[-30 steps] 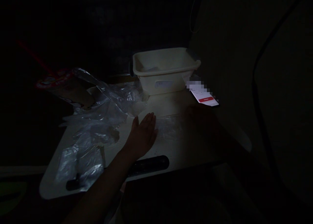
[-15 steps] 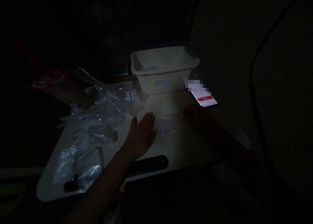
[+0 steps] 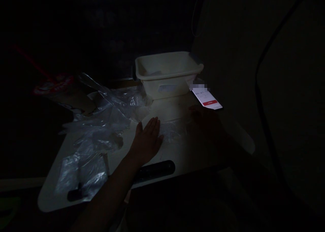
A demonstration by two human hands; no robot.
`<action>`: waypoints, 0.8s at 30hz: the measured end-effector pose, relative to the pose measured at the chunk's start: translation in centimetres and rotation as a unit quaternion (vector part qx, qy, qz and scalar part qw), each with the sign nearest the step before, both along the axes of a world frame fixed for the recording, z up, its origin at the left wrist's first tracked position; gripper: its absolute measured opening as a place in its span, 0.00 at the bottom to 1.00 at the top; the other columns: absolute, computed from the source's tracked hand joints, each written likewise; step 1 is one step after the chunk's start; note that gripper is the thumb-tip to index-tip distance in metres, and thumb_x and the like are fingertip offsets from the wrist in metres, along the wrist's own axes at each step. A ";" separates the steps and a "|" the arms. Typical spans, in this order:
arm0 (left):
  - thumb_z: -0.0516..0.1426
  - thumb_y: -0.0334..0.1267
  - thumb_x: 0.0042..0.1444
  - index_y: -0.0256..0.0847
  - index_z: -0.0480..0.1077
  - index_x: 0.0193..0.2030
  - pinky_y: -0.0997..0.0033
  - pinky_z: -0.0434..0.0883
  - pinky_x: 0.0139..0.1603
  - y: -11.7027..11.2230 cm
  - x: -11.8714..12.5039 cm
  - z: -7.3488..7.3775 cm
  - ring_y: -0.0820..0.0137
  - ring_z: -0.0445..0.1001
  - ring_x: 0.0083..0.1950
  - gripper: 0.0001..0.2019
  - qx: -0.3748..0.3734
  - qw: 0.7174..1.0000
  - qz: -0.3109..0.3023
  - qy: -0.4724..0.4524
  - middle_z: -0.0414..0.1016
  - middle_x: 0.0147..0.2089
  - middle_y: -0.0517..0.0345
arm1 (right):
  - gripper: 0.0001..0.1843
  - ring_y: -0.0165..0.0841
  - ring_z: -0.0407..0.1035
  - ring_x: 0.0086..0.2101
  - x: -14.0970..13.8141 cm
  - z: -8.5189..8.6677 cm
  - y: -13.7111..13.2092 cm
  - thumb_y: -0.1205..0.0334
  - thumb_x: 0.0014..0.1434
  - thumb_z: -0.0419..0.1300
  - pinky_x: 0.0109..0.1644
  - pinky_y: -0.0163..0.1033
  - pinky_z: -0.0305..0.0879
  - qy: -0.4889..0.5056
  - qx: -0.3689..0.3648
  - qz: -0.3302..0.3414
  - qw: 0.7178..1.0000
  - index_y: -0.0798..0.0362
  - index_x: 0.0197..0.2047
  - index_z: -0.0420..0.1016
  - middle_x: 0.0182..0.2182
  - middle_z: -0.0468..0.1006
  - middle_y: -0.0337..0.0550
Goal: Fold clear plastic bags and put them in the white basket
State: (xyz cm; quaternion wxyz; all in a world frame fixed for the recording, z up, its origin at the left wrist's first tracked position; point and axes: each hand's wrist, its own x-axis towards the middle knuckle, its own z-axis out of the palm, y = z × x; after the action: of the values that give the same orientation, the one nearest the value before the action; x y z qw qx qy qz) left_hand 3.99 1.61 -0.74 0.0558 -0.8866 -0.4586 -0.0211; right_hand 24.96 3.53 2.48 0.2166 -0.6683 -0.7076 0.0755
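Note:
My left hand (image 3: 147, 137) lies flat, palm down, with its fingers stretched out on the white tabletop (image 3: 170, 108). Beside its fingertips is a clear plastic bag (image 3: 174, 130), spread flat. My right hand (image 3: 204, 118) is in deep shadow at the bag's far right corner. Its fingers look curled together, and whatever they may hold is lost in the dark. Just beyond it a lit phone (image 3: 207, 98) rests near a cream plastic basin (image 3: 167, 73) with a label on its front.
On the left are crumpled clear plastic bags (image 3: 106, 107) and a stack of flat plastic packets (image 3: 93, 171). A drink cup (image 3: 68, 93) with a red straw stands behind them. The table has a dark handle slot (image 3: 157, 169) at its front edge. A dark cable (image 3: 257, 79) hangs at right.
The view has shifted slightly, so the basin and phone sit a little further left and the phone's timer digits now show. Both hands stay in nearly the same places.

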 end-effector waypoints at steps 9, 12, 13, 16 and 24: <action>0.37 0.41 0.57 0.30 0.46 0.57 0.51 0.46 0.54 0.0 0.2 0.1 0.63 0.43 0.61 0.23 -0.001 1.000 0.005 0.004 0.45 0.61 0.44 | 0.23 0.30 0.67 0.28 -0.9 -0.9 -0.2 0.62 0.47 0.53 0.31 0.34 0.61 0.091 -0.142 0.018 0.985 0.56 0.49 0.61 0.27 0.73 0.41; 0.36 0.41 0.57 0.30 0.46 0.57 0.51 0.47 0.54 0.0 0.1 0.1 0.63 0.43 0.61 0.23 -0.001 1.000 0.004 0.006 0.45 0.61 0.44 | 0.24 0.29 0.66 0.28 -1.0 -0.9 -0.4 0.68 0.45 0.52 0.31 0.33 0.61 0.112 -0.146 0.020 0.983 0.56 0.49 0.61 0.27 0.73 0.40; 0.36 0.41 0.57 0.30 0.46 0.57 0.51 0.47 0.54 0.0 0.1 0.1 0.63 0.43 0.61 0.23 -0.001 1.000 0.003 0.006 0.45 0.61 0.44 | 0.24 0.29 0.66 0.28 -0.7 -0.9 -0.5 0.68 0.45 0.52 0.31 0.33 0.61 0.115 -0.150 0.014 0.982 0.55 0.49 0.61 0.28 0.73 0.41; 0.37 0.41 0.57 0.30 0.46 0.57 0.51 0.47 0.54 0.0 0.1 0.1 0.63 0.43 0.61 0.23 0.000 1.000 0.005 0.007 0.45 0.61 0.45 | 0.21 0.30 0.67 0.29 0.5 -0.7 -0.6 0.67 0.46 0.51 0.31 0.34 0.62 0.100 -0.147 -0.013 0.984 0.54 0.46 0.64 0.30 0.73 0.42; 0.37 0.40 0.57 0.29 0.46 0.57 0.51 0.46 0.54 -0.1 0.3 0.4 0.63 0.43 0.61 0.23 -0.006 1.000 0.006 0.001 0.46 0.60 0.42 | 0.19 0.33 0.63 0.43 -3.8 0.4 -1.2 0.69 0.52 0.44 0.47 0.40 0.59 0.040 0.059 0.092 0.993 0.62 0.47 0.63 0.43 0.69 0.51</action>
State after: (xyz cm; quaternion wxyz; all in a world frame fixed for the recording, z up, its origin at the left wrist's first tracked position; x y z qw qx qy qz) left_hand 4.26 1.52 -0.38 0.0509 -0.8844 -0.4636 -0.0176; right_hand 21.13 2.38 2.84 0.2758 -0.5831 -0.7600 0.0795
